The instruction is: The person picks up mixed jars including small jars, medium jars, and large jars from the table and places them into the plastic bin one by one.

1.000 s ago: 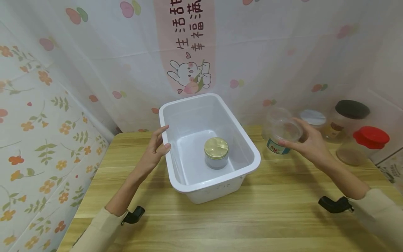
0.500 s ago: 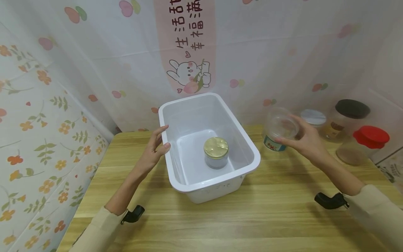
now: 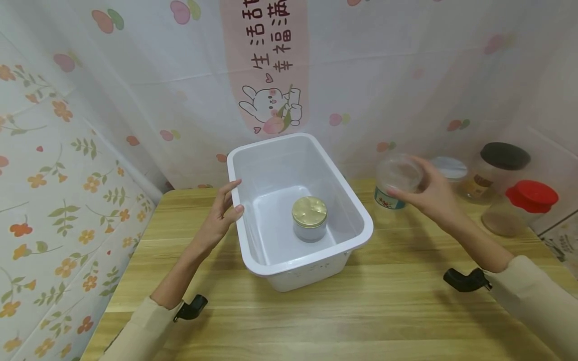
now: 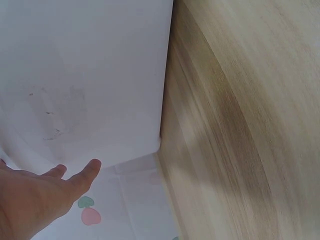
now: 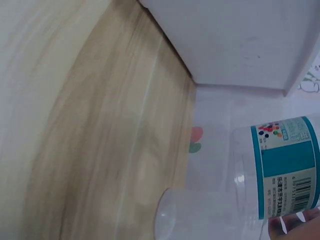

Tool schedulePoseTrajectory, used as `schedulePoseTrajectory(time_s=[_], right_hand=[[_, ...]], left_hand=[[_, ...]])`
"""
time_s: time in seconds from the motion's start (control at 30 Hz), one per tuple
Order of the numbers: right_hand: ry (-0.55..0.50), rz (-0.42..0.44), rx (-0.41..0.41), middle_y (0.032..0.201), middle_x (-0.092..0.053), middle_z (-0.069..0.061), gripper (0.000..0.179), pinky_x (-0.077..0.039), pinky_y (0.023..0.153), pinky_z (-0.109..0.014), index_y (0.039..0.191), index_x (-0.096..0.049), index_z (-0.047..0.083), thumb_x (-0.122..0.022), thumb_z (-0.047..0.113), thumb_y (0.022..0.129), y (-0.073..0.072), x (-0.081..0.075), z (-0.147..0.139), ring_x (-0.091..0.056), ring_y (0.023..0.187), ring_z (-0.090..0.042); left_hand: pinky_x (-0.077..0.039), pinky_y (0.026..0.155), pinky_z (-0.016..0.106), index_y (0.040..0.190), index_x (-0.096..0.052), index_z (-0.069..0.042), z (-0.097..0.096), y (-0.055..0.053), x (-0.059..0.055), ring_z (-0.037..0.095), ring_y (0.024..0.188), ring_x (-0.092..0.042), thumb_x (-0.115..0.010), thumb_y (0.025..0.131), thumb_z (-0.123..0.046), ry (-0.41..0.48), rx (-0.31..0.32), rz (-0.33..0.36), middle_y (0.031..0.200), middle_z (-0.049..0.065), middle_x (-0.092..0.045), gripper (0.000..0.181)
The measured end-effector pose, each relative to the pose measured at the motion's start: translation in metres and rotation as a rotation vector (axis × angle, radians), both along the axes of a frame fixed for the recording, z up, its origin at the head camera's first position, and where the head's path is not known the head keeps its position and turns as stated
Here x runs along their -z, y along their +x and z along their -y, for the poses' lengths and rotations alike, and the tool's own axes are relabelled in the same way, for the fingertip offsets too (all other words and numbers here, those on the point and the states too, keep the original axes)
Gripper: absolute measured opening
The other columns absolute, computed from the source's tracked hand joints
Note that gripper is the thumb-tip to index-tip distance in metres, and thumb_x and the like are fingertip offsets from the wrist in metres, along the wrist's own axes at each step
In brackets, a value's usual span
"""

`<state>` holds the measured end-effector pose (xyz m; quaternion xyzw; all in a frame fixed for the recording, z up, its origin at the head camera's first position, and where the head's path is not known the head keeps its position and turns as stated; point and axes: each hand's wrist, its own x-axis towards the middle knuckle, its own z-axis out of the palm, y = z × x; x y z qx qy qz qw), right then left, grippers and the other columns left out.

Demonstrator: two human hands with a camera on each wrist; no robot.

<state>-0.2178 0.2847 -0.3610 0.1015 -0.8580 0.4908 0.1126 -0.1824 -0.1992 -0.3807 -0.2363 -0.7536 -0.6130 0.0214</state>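
My right hand [image 3: 431,193] grips a clear plastic jar [image 5: 287,167] with a teal label by its side, right of the tub. In the head view the jar's round end faces up; its other end is hard to make out. A second clear jar [image 5: 192,215] stands close by on the table in the right wrist view, mostly hidden from the head camera. My left hand [image 3: 221,210] rests against the left rim of a white plastic tub [image 3: 246,245], fingers fairly straight along its outer side [image 4: 70,182]. Inside the tub sits a jar with a gold lid [image 3: 309,213].
Along the right side stand a white-lidded jar [image 3: 449,169], a black-lidded jar [image 3: 503,158] and a red-lidded jar [image 3: 533,198]. The wooden table [image 3: 384,311] meets a patterned cloth wall [image 3: 352,85] at the back. Black wrist mounts [image 3: 467,280] stick out from both sleeves.
My right hand has moved a little left and away with the teal-labelled jar, toward the tub's side. The left hand, the tub and the gold-lidded jar have stayed put.
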Motion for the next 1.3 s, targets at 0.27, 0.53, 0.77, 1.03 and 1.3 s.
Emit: schedulePoseTrajectory(time_s=[0.27, 0.53, 0.77, 1.03, 1.3], right_hand=[[0.015, -0.062, -0.039, 0.137, -0.051, -0.011, 0.087, -0.043, 0.088, -0.025, 0.153, -0.043, 0.012, -0.089, 0.012, 0.079, -0.003, -0.011, 0.01, -0.05, 0.119, -0.026], [0.073, -0.096, -0.041, 0.138, -0.052, -0.017, 0.093, -0.045, 0.08, -0.021, 0.154, -0.041, 0.008, -0.091, 0.018, 0.076, -0.004, -0.021, 0.022, -0.053, 0.118, -0.041], [0.069, -0.158, -0.045, 0.136, -0.055, -0.009, 0.085, -0.047, 0.078, -0.021, 0.15, -0.049, 0.016, -0.091, 0.019, 0.076, -0.009, -0.027, 0.029, -0.056, 0.116, -0.035], [0.104, -0.134, -0.016, 0.139, -0.051, -0.017, 0.093, -0.053, 0.084, -0.044, 0.153, -0.041, 0.006, -0.091, 0.023, 0.077, -0.013, -0.037, 0.035, -0.055, 0.116, -0.039], [0.107, -0.137, -0.026, 0.141, -0.049, -0.02, 0.092, -0.049, 0.087, -0.061, 0.152, -0.041, 0.003, -0.091, 0.022, 0.077, -0.013, -0.043, 0.041, -0.053, 0.118, -0.041]], left_hand=[[-0.045, 0.093, 0.056, 0.157, -0.023, -0.017, 0.0, 0.0, 0.001, 0.052, 0.134, -0.035, -0.048, 0.101, -0.015, -0.002, 0.008, -0.002, 0.154, 0.03, -0.027, 0.062], [-0.047, 0.093, 0.049, 0.157, -0.022, -0.017, 0.0, -0.001, 0.0, 0.052, 0.133, -0.036, -0.047, 0.101, -0.014, 0.001, 0.016, -0.012, 0.154, 0.031, -0.027, 0.062], [-0.044, 0.093, 0.058, 0.157, -0.022, -0.017, -0.001, -0.001, -0.001, 0.05, 0.134, -0.037, -0.047, 0.101, -0.014, 0.0, 0.018, -0.006, 0.155, 0.031, -0.025, 0.062], [-0.046, 0.093, 0.051, 0.157, -0.021, -0.018, 0.0, 0.0, -0.001, 0.042, 0.133, -0.04, -0.046, 0.101, -0.014, -0.002, 0.013, 0.009, 0.157, 0.023, -0.027, 0.062], [-0.05, 0.09, 0.035, 0.158, -0.021, -0.018, 0.0, 0.0, 0.0, 0.04, 0.129, -0.044, -0.046, 0.102, -0.014, 0.0, 0.019, 0.007, 0.155, 0.022, -0.03, 0.061]])
